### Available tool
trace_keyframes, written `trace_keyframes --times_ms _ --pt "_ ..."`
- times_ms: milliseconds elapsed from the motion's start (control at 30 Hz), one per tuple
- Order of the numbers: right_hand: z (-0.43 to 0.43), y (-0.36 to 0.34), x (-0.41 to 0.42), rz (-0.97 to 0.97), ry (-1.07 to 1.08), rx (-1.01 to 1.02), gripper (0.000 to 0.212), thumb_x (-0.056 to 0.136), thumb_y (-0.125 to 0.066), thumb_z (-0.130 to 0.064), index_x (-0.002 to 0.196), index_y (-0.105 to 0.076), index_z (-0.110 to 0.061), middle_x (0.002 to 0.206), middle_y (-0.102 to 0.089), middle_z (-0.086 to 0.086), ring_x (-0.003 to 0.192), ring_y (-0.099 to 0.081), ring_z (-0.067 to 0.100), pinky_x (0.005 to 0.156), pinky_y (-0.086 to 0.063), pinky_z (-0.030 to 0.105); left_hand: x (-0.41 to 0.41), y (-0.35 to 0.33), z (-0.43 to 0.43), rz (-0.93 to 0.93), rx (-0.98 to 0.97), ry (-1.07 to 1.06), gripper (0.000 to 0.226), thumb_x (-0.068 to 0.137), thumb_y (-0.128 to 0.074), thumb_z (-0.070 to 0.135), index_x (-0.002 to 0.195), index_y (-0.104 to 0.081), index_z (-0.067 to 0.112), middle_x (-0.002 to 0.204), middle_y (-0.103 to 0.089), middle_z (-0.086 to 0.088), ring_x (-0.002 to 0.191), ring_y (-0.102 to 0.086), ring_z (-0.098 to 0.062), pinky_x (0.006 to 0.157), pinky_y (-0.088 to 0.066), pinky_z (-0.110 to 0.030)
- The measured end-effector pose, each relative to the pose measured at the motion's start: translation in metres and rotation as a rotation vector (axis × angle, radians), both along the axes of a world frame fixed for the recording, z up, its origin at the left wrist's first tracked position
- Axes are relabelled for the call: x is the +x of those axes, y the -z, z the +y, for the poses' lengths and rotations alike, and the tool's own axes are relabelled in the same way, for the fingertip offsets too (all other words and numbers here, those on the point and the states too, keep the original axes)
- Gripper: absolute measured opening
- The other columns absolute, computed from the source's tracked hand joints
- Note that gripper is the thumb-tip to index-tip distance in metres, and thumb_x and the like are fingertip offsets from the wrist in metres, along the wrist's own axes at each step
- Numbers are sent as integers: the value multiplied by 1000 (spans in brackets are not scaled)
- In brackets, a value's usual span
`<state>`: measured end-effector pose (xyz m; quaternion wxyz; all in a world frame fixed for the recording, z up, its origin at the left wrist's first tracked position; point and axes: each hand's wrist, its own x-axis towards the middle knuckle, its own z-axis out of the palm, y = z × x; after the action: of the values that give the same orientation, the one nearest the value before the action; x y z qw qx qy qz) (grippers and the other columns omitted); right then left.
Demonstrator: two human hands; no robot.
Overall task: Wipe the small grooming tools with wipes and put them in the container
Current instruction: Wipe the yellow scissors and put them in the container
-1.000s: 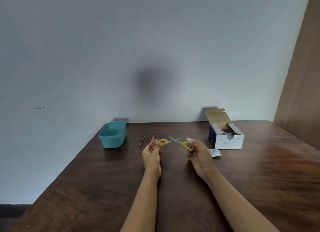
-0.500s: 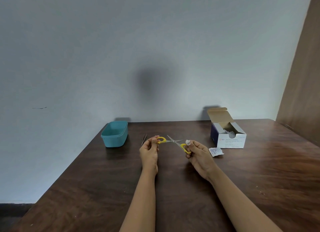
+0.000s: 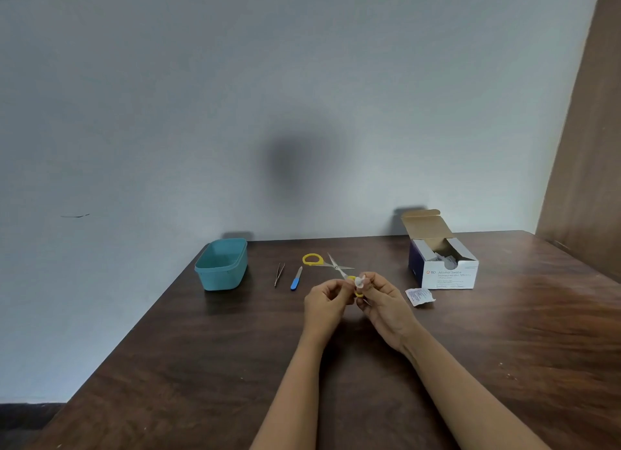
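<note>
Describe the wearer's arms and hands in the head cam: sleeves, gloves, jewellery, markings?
Two bare arms, with no sleeves in view: the left forearm and right forearm are uncovered from the bottom frame edge up to the wrists. The left hand and right hand wear no gloves. No watch, bracelet or ring shows, and no tattoos, tape or markers. Nails are too small to judge.
</note>
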<state>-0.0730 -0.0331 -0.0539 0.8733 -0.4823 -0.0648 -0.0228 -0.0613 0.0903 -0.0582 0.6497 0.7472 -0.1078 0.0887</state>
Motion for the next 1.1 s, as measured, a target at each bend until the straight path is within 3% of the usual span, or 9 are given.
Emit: trace_keyframes --times_ms 67,200,300,433,533,733,967,1100 --pt "-1 -1 0 8 -18 12 12 90 -53 -7 87 -64 -10 82 -70 4 73 -61 11 64 -52 19 1 0 0 0 -1 -26 21 89 -64 33 82 -74 16 76 -73 -2 76 -69 -11 62 -49 -18" --pt "-2 -1 0 51 -31 64 13 93 -52 -5 91 -64 -9 84 -72 8 75 -67 17 67 -56 25 1 -2 1 53 -214 -98 15 93 -59 20 84 -69 12 80 -73 -5 75 -70 -13 60 -50 -18" --pt "-2 0 3 60 164 68 14 93 -53 -4 86 -65 -7 76 -72 6 67 -67 13 63 -56 21 1 -3 1 59 -257 -129 18 96 -54 17 83 -63 10 74 -67 -4 65 -67 -8 58 -51 -17" --pt "-10 2 9 69 473 31 13 93 -55 -3 85 -64 -6 66 -69 1 57 -60 7 52 -51 15 0 0 -1 -74 44 -80 23 97 -49 21 77 -55 12 63 -56 2 56 -57 -6 62 -48 -26" --pt "-13 5 11 53 554 -52 8 90 -59 -1 87 -65 -3 71 -67 9 57 -60 7 51 -50 15 -2 1 -2 -152 192 -14 19 98 -47 23 83 -57 16 62 -50 5 58 -45 -7 58 -39 -21" --pt "-15 5 9 66 546 -61 8 79 -73 -2 86 -68 -4 71 -66 9 55 -61 7 51 -50 16 -3 3 -2 -246 356 22 16 97 -48 24 84 -57 18 60 -46 9 56 -40 -5 55 -32 -17" --pt "-18 2 8 100 478 -66 3 79 -74 -6 79 -71 -6 65 -67 5 58 -59 10 54 -50 17 -2 5 -4 -262 446 36 16 96 -49 28 83 -55 21 65 -48 7 59 -41 -6 58 -35 -23" --pt "-18 0 7 115 473 -75 11 84 -69 -7 72 -70 -8 59 -67 2 56 -59 8 54 -50 16 0 5 -4 -264 454 21 18 96 -50 29 80 -54 23 64 -47 8 60 -41 -4 58 -33 -22"
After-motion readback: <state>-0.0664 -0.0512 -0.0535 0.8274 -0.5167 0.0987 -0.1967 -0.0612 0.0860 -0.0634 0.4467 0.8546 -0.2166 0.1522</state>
